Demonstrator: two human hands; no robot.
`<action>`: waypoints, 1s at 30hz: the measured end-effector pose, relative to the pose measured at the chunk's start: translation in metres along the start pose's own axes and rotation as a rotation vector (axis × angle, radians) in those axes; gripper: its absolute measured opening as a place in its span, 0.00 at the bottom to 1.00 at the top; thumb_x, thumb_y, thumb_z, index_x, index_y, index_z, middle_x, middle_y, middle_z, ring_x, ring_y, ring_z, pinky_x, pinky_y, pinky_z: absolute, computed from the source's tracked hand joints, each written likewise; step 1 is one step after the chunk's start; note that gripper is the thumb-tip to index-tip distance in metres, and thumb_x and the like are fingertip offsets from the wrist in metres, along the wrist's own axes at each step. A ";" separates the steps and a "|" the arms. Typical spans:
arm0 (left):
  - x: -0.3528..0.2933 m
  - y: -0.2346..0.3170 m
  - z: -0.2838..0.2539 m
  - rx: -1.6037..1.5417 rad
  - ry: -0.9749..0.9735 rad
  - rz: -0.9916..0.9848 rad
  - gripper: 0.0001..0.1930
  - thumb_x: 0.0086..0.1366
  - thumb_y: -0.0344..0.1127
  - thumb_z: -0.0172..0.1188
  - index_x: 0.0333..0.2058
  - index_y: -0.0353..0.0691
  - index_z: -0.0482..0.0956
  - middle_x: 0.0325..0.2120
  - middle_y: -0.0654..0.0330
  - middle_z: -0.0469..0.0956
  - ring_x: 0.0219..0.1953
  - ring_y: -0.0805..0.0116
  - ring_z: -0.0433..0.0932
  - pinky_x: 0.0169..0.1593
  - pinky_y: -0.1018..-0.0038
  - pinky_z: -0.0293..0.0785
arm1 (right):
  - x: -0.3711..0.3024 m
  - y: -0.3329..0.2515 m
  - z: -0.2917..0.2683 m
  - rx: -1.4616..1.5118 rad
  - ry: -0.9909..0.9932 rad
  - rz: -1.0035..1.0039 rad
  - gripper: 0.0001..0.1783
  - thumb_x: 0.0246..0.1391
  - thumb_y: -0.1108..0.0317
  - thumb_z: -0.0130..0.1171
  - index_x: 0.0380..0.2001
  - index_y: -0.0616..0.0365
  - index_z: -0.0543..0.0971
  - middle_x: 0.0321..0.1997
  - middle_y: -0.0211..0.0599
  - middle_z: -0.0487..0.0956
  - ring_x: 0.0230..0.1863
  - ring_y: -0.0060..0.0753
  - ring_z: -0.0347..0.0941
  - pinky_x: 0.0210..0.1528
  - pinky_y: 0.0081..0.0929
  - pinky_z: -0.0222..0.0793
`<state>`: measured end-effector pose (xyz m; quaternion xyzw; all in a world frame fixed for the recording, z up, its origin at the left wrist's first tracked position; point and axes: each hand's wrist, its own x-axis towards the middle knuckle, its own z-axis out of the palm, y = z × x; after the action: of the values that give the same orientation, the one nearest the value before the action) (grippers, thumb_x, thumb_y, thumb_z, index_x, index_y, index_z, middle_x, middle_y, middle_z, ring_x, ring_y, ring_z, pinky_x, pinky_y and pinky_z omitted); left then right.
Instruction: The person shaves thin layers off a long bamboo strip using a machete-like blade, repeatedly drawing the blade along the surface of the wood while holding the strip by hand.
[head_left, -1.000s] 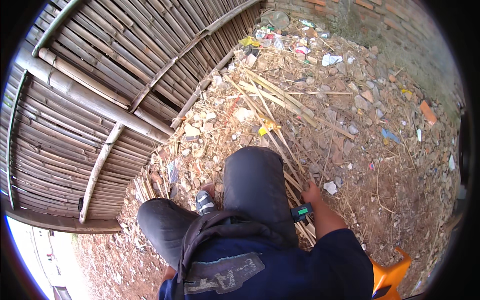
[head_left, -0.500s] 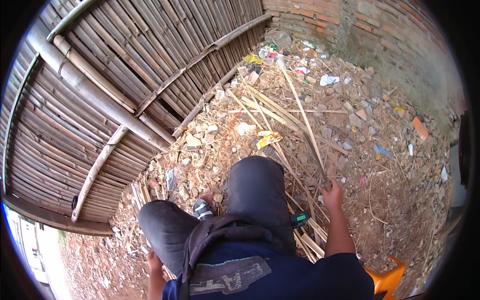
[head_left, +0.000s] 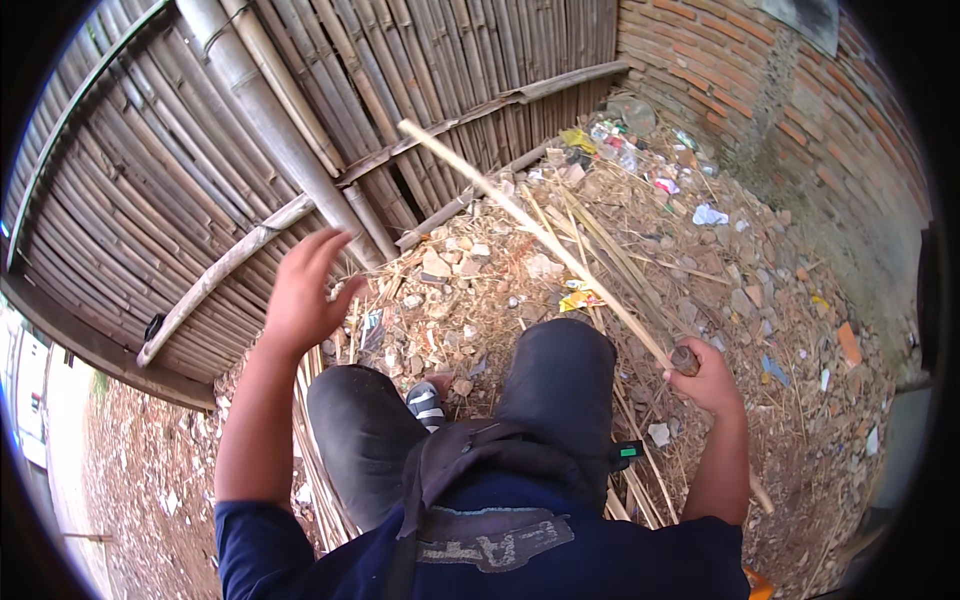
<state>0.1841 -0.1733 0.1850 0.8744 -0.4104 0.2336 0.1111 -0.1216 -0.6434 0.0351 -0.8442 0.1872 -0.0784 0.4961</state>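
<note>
My right hand [head_left: 714,382] is closed around a long pale bamboo strip [head_left: 545,236] and the round brown wooden handle [head_left: 685,360] of a blade tool. The handle's end points up; its blade is hidden now. From the fist the strip slants up and left in front of the fence, and its other end shows below, past my forearm. My left hand [head_left: 308,295] is raised near the fence, fingers apart, holding nothing and clear of the strip.
A bamboo fence [head_left: 110,240] stands at the left, and a brick wall [head_left: 730,70] at the far right. Rubble, bamboo strips [head_left: 612,245], a yellow wrapper [head_left: 580,297] and litter cover the ground ahead. More strips [head_left: 325,470] lie beside my left leg.
My left hand has risen from beside my left leg to near the fence. My right hand now grips the bamboo strip along with the tool, whose dark blade no longer shows. The view has shifted.
</note>
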 end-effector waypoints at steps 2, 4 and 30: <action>0.027 0.015 0.005 0.086 -0.012 0.133 0.38 0.59 0.46 0.71 0.65 0.45 0.68 0.66 0.50 0.66 0.70 0.47 0.62 0.72 0.50 0.57 | 0.008 -0.031 -0.001 -0.060 -0.090 -0.066 0.19 0.48 0.74 0.73 0.43 0.63 0.76 0.37 0.30 0.82 0.35 0.19 0.76 0.35 0.23 0.73; 0.038 0.024 0.009 0.172 0.000 0.228 0.38 0.58 0.50 0.71 0.65 0.48 0.68 0.67 0.52 0.64 0.72 0.50 0.60 0.74 0.47 0.52 | 0.017 -0.063 0.001 -0.138 -0.189 -0.129 0.20 0.47 0.74 0.74 0.42 0.63 0.76 0.38 0.30 0.83 0.35 0.18 0.76 0.35 0.23 0.73; -0.306 0.034 0.016 -0.182 -0.220 -1.027 0.21 0.77 0.46 0.49 0.29 0.35 0.74 0.21 0.38 0.77 0.27 0.31 0.77 0.31 0.43 0.70 | 0.129 -0.230 0.210 -0.468 -0.480 -0.558 0.18 0.51 0.55 0.71 0.39 0.53 0.80 0.29 0.45 0.82 0.35 0.52 0.81 0.37 0.45 0.73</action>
<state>-0.0065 0.0024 0.0184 0.9690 0.0428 0.0196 0.2427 0.1189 -0.4236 0.1234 -0.9464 -0.1560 0.0335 0.2808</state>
